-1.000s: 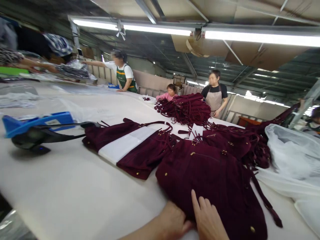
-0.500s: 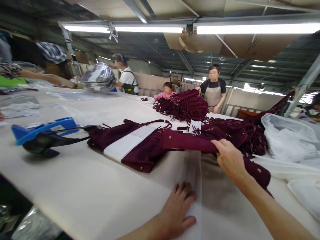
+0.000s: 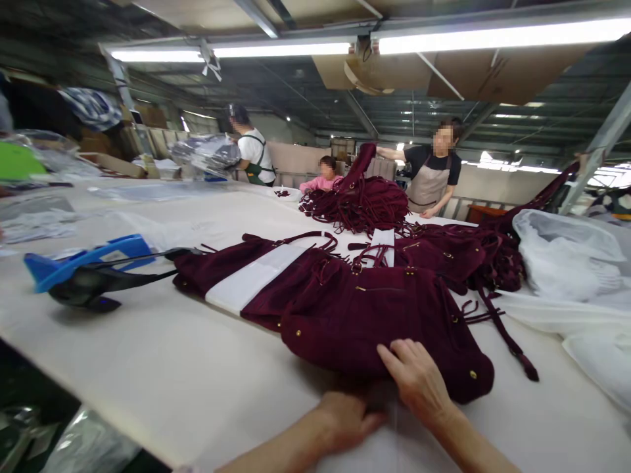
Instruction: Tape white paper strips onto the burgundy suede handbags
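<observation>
A dark maroon handbag (image 3: 365,315) with brass-coloured studs and a zip lies on its side on the table in front of me. My right hand (image 3: 419,378) grips its lower edge, fingers over the fabric. Just below that edge is my left hand (image 3: 342,417), its fingers hidden in the shadow under the bag and its thumb pointing right. A second maroon handbag (image 3: 197,272), wrapped by a white paper band (image 3: 254,276), lies partly beneath the first at the left. Behind the near bag, white paper (image 3: 383,246) stands up by its handles.
A blue tape dispenser (image 3: 93,259) with a black handle rests on the left of the white table (image 3: 148,368). More maroon bags (image 3: 438,253) and a heap with straps (image 3: 365,203) lie beyond. Clear plastic bags (image 3: 566,256) sit at right. Co-workers stand across the table.
My right hand has brought the maroon handbag leftward and nearer, over the white sheet. My left hand, flat before, has its fingers under the bag. A co-worker across has lifted a maroon piece.
</observation>
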{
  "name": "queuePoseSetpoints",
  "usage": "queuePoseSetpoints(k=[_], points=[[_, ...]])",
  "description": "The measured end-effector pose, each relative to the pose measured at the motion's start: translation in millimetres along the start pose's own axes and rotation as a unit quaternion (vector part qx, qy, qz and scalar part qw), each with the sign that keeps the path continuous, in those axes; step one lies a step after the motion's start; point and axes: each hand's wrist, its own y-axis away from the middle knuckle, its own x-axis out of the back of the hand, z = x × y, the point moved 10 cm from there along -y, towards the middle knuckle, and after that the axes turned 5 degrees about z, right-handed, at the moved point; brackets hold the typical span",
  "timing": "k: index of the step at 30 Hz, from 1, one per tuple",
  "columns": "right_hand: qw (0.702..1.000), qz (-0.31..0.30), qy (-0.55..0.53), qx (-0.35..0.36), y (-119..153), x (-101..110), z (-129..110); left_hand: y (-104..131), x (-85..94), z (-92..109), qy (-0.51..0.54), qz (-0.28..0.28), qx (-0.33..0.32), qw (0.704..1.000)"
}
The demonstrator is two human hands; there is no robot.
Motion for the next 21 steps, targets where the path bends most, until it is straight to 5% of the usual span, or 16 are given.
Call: queuePoseSetpoints(k=[3,7,11,14,17,21], points=[[0.999,-0.033,-0.015,-0.008,-0.1,-2.4,0.5,-1.5,3.2,6.0,-0.017,-0.015,0.015,1.0],[0.989,-0.111,-0.055,-0.079,28.3,-34.5,-4.2,16.0,-2.1,14.7,-0.1,-0.07,0.047,0.991],[0.974,-0.174,-0.095,-0.115,35.9,-44.4,-6.0,39.8,33.3,46.0,-0.117,-0.077,-0.029,0.99],[0.963,-0.207,-0.147,-0.087,30.3,-37.6,-12.5,36.8,70.7,57.6,-0.053,-0.085,-0.08,0.992],[0.958,-0.225,-0.179,-0.024,36.2,-35.7,-16.7,13.4,99.7,36.9,-0.05,0.017,-0.083,0.995],[0.977,-0.194,-0.075,0.052,63.4,-50.9,10.6,-2.5,64.7,-20.2,-0.107,-0.002,-0.056,0.993]])
